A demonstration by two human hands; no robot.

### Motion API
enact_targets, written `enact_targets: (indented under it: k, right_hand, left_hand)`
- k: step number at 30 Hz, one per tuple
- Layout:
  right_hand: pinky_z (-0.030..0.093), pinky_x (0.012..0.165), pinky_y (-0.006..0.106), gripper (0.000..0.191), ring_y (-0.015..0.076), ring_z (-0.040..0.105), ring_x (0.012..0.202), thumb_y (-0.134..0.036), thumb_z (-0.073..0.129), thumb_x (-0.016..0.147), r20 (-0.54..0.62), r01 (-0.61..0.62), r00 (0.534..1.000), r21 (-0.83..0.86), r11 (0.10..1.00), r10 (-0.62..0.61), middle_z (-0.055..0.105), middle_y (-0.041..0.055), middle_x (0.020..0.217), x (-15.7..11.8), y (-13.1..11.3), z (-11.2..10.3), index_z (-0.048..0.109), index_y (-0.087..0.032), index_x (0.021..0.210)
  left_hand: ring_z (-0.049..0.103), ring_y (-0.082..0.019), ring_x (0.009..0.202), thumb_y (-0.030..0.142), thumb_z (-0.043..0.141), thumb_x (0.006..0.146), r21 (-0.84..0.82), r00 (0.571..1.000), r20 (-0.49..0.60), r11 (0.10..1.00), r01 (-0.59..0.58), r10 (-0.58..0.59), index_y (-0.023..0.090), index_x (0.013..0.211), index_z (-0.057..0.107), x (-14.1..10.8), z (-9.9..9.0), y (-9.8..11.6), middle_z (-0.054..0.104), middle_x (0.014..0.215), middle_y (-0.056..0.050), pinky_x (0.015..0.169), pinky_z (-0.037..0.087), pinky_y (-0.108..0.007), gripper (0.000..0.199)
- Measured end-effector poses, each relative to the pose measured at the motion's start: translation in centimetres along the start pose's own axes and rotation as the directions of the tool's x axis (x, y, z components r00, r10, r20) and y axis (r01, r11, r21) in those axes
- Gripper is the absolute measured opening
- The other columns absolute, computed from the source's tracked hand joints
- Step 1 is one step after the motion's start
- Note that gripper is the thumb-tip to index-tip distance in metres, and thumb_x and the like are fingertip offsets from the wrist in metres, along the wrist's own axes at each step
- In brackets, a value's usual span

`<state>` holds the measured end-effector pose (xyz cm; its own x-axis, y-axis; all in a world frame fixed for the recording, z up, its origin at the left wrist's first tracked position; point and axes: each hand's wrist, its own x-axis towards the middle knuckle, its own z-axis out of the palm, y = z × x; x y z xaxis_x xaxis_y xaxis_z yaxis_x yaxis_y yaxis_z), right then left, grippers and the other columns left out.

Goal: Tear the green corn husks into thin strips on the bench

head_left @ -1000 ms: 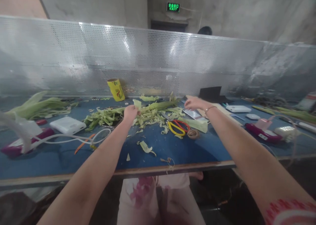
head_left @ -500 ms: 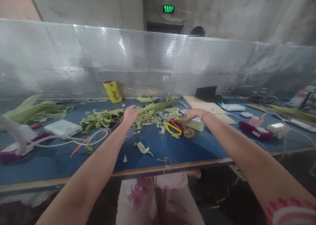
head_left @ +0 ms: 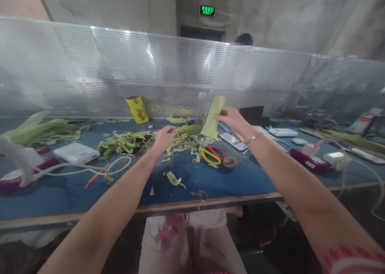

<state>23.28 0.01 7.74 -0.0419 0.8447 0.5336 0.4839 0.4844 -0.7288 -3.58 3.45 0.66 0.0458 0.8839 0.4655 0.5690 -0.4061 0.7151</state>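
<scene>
Pinched in my right hand (head_left: 231, 117) is a wide pale green leaf piece (head_left: 214, 116), raised upright above the table. My left hand (head_left: 165, 138) hovers beside the shredded green strips (head_left: 122, 145), its fingers bent together; whether anything small is in them is hidden. A long green leaf (head_left: 190, 128) lies just beyond it. Between my hands rest scissors with yellow and red handles (head_left: 210, 157), next to a small brown coil of twine (head_left: 230, 162). A phone (head_left: 233, 141) lies below my right hand.
A yellow roll (head_left: 137, 110) stands by the perforated metal screen (head_left: 192, 77). White device (head_left: 77, 153), cables and a purple power strip (head_left: 30, 173) are at left; another purple strip (head_left: 309, 159) is at right. A person's head shows behind the screen.
My right hand has lifted the pale leaf piece off the table, uncovering the phone. My left hand has moved slightly right.
</scene>
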Motion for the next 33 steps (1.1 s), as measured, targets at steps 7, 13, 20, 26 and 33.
enact_targets:
  k: [7, 13, 20, 26, 33]
  right_hand:
    - [0.035, 0.045, 0.021, 0.026, 0.0063, 0.041, 0.048, -0.039, 0.065, 0.063, -0.059, -0.115, 0.983, 0.529, 0.841, 0.171, 0.052, -0.0038, 0.062, -3.4, 0.5, 7.0, 0.052, -0.018, 0.074]
    - [0.046, 0.056, 0.024, 0.033, 0.0099, 0.054, 0.057, -0.04, 0.069, 0.059, 0.122, -0.233, 0.972, 0.617, 0.751, 0.202, 0.058, -0.0017, 0.07, -5.0, 1.7, 7.9, 0.051, -0.019, 0.077]
    - [0.048, 0.077, 0.029, 0.035, 0.0164, 0.056, 0.095, -0.047, 0.047, 0.078, -0.187, 0.004, 0.979, 0.395, 0.919, 0.077, 0.057, 0.0063, 0.104, -4.7, 2.8, 5.8, 0.045, -0.021, 0.101]
    - [0.039, 0.095, 0.038, 0.051, 0.0218, 0.047, 0.112, -0.039, 0.062, 0.071, -0.168, 0.068, 0.983, -0.068, 0.995, -0.078, 0.044, 0.0111, 0.122, -5.0, 3.2, 5.5, 0.044, -0.022, 0.115]
    - [0.037, 0.094, 0.037, 0.039, 0.0215, 0.05, 0.105, -0.037, 0.061, 0.073, 0.105, 0.288, 0.957, -0.287, 0.914, -0.269, 0.055, 0.0091, 0.108, -5.8, 2.6, 6.9, 0.054, -0.019, 0.106]
  left_hand:
    - [0.055, -0.014, 0.065, 0.049, 0.06, 0.065, -0.364, 0.918, 0.373, 0.931, 0.007, 0.139, 0.013, 0.089, 0.063, -2.1, 1.2, 2.0, 0.061, 0.072, -0.004, 0.055, 0.045, -0.024, 0.043]
    - [0.05, -0.01, 0.054, 0.044, 0.064, 0.062, -0.382, 0.974, 0.226, 0.921, 0.071, 0.019, 0.014, 0.073, 0.061, -2.1, 2.1, 1.9, 0.055, 0.061, 0.001, 0.055, 0.042, -0.024, 0.032]
    - [0.061, -0.017, 0.073, 0.038, 0.07, 0.056, -0.653, 0.965, 0.236, 0.717, 0.244, -0.114, 0.013, 0.094, 0.061, -1.8, 1.6, 2.1, 0.066, 0.082, -0.005, 0.071, 0.049, -0.032, 0.046]
    - [0.06, -0.017, 0.078, 0.034, 0.054, 0.073, -0.419, 0.982, 0.19, 0.905, 0.077, 0.005, 0.014, 0.097, 0.059, -1.7, 1.5, 2.0, 0.065, 0.088, -0.006, 0.074, 0.048, -0.031, 0.031]
    - [0.054, -0.015, 0.073, 0.03, 0.047, 0.078, 0.131, 0.935, 0.169, 0.933, -0.336, 0.313, 0.014, 0.072, 0.061, -2.1, 1.1, 2.9, 0.06, 0.073, -0.004, 0.072, 0.041, -0.027, 0.022]
